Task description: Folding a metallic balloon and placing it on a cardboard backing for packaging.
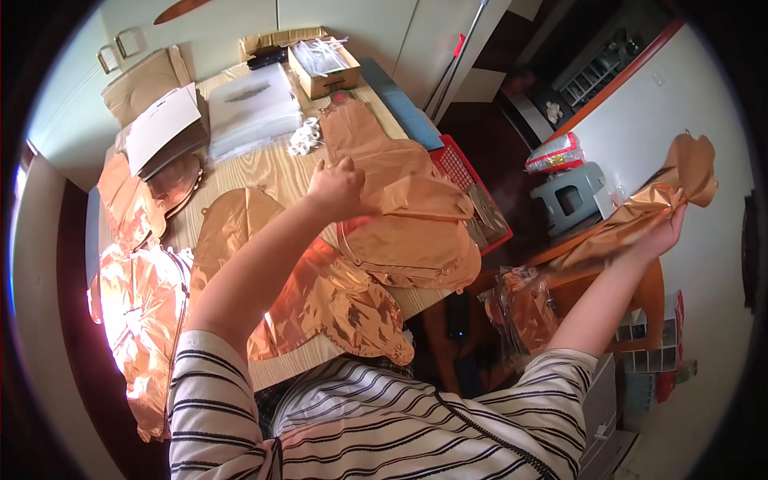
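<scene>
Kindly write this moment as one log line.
left hand: at copper foil stack | right hand: raised, holding foil piece beside table

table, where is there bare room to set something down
The table has one main bare patch, between the clear sheets and middle foil; a thin strip shows between that foil and the shirt. Crowded: the far side, with box and cards; the left, under glinting foil; the right, under the foil pile by the left hand.
</scene>
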{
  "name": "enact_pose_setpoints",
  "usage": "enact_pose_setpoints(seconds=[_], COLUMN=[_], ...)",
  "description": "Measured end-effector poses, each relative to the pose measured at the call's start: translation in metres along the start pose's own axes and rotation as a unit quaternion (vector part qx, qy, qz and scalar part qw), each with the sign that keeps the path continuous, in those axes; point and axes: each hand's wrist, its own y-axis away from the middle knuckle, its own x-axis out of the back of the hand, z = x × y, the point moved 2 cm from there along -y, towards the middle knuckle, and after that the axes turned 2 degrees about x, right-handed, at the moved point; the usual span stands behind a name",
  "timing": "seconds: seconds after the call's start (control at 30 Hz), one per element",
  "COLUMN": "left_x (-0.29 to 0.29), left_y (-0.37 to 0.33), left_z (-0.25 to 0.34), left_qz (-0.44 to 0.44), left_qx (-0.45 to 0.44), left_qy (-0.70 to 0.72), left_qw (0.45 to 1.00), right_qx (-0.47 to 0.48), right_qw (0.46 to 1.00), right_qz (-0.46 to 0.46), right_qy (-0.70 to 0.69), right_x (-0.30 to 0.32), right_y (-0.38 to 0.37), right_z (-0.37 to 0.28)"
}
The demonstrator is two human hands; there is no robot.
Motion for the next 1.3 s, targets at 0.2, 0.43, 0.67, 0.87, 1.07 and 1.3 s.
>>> enact_pose_setpoints(seconds=[0.2, 0.43, 0.67, 0.87, 1.07, 1.3], left_x=[-0.031, -0.027, -0.022, -0.044, -0.058, -0.021], left_y=[0.031, 0.03, 0.084, 0.062, 0.077, 0.264], left_z=[0.0, 0.016, -0.005, -0.002, -0.007, -0.124], left_qz=[0.298, 0.275, 0.121, 0.168, 0.199, 0.238], left_qx=[-0.195, -0.245, -0.359, -0.249, -0.135, 0.047], left_qy=[-0.115, 0.065, 0.152, 0.158, 0.075, 0.01], left_qw=[0.927, 0.927, 0.913, 0.941, 0.968, 0.97], right_qx=[-0.061, -0.048, -0.073, -0.067, -0.007, -0.017], right_qw=[0.995, 0.994, 0.985, 0.953, 0.91, 0.856], right_qz=[-0.065, -0.035, -0.058, -0.177, -0.344, -0.412], right_qy=[0.042, 0.093, 0.143, 0.236, 0.231, 0.312], right_x=[-0.026, -0.04, -0.085, -0.193, -0.343, -0.427], right_y=[0.009, 0.012, 0.024, 0.059, 0.194, 0.368], right_z=[0.028, 0.045, 0.1, 0.168, 0.241, 0.313])
